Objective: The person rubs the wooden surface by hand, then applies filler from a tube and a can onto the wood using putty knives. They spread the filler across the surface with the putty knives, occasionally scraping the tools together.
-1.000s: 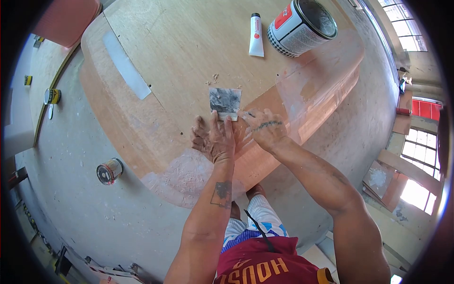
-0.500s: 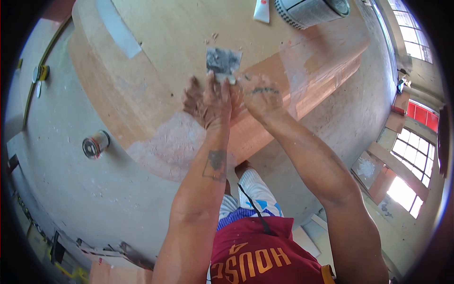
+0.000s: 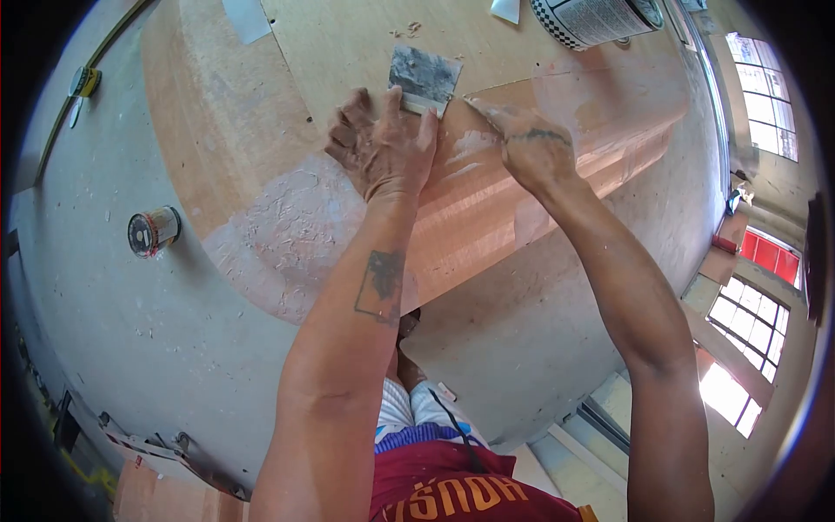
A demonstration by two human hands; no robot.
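Observation:
My left hand (image 3: 383, 152) grips the pale back edge of a flat putty spreader (image 3: 424, 74), thumb and finger on it. Its blade is smeared with grey and lies over the wooden panel. Just to the right, my right hand (image 3: 537, 150) is closed on a thin scraper (image 3: 481, 110), seen nearly edge-on and mostly hidden by the fingers. A pale smear of filler (image 3: 474, 146) marks the wood between my hands. The curved wooden panel (image 3: 230, 113) has rough pinkish filler (image 3: 291, 226) spread near its rounded left corner.
A large tin (image 3: 596, 19) and a white tube (image 3: 505, 10) stand at the panel's far side. On the floor to the left are a small can (image 3: 155, 231) and a yellow-banded can (image 3: 85, 83). A pale strip (image 3: 248, 19) lies on the panel.
My right hand has moved right, away from the spreader and my left hand. A filler smear now shows between them. The view has shifted; my left hand still holds the spreader.

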